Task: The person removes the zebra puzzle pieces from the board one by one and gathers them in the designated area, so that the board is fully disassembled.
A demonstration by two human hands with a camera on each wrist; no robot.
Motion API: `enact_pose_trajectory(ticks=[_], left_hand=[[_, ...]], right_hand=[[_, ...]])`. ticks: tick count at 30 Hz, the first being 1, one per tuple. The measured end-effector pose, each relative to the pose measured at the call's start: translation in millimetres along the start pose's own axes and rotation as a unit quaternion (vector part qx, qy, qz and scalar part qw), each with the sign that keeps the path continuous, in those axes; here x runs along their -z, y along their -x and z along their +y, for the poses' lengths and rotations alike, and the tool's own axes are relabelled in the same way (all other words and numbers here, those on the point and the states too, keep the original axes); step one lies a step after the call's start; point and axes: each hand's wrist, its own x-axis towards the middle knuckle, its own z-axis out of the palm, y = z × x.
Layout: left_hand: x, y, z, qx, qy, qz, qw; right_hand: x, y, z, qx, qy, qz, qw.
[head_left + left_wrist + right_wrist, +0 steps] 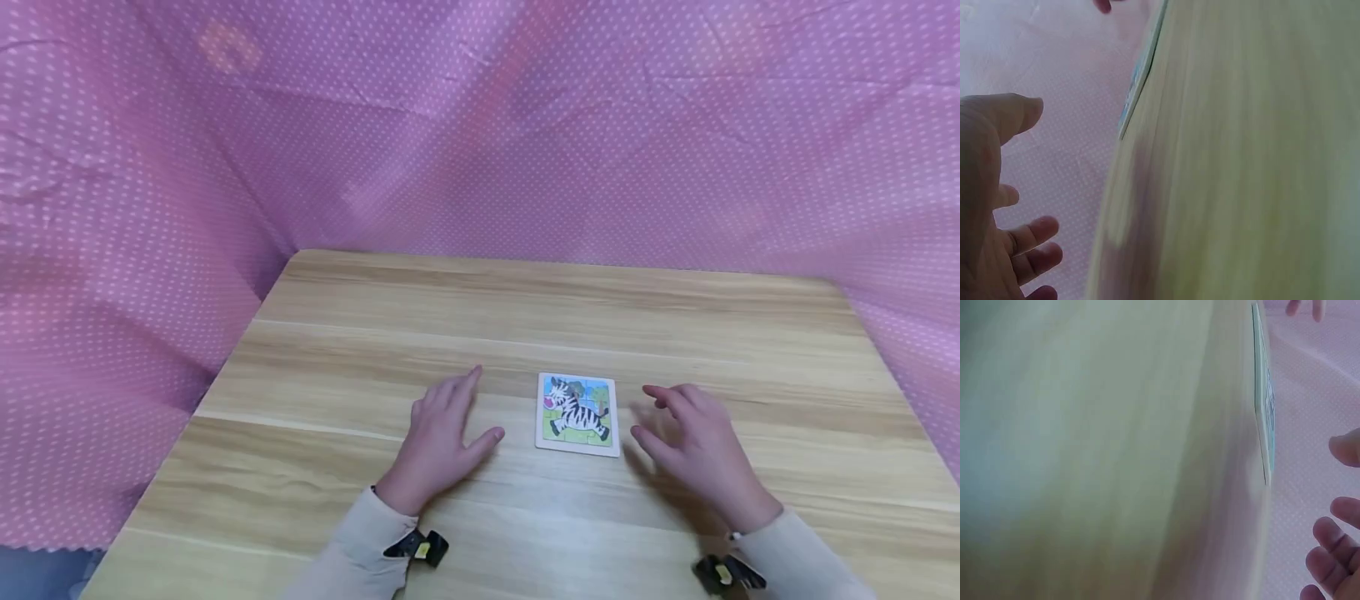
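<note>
A small square zebra jigsaw puzzle [577, 414] in a pale frame lies flat on the wooden table, its pieces fitted together. My left hand [441, 437] is left of it, thumb and fingers spread, apart from the puzzle. On the other side, my right hand [693, 442] hovers with its fingers loosely bent and nothing between them. In the left wrist view the puzzle [1141, 72] shows edge-on beyond the left thumb [1016, 115]. From the right wrist the puzzle [1264, 400] is also seen from its edge, with the right fingers [1332, 547] away from it.
The wooden table [360, 333] has light grain and rounded far corners. A pink polka-dot cloth [480, 150] hangs behind it and along both sides. Black wrist straps [417, 547] sit over the pale sleeves.
</note>
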Motion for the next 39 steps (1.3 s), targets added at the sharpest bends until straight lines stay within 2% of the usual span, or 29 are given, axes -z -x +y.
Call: enact_pose_trajectory(ticks=[3, 10, 19, 28, 39], left_hand=[[-5.4, -1.4, 3.1, 0.008, 0.019, -0.006, 0.9998], [-18.9, -8.2, 11.8, 0.007, 0.062, -0.034, 0.9974], [-36.5, -16.1, 22.4, 0.009, 0.074, -0.077, 0.9943], [-43.4, -20.9, 28.9, -0.001, 0.052, -0.094, 0.9942], [-48.3, -26.1, 34.0, -0.001, 0.017, -0.088, 0.9960]], right_hand=[[-5, -5.3, -1, -0.009, -0.002, -0.019, 0.9998], [-14, -14.4, -4, -0.046, -0.019, -0.072, 0.9961], [-25, -29.8, -6, -0.053, -0.040, -0.128, 0.9895], [-35, -46.5, -11, -0.060, -0.034, -0.169, 0.9833], [-52, -68.7, -14, -0.044, -0.033, -0.198, 0.9786]])
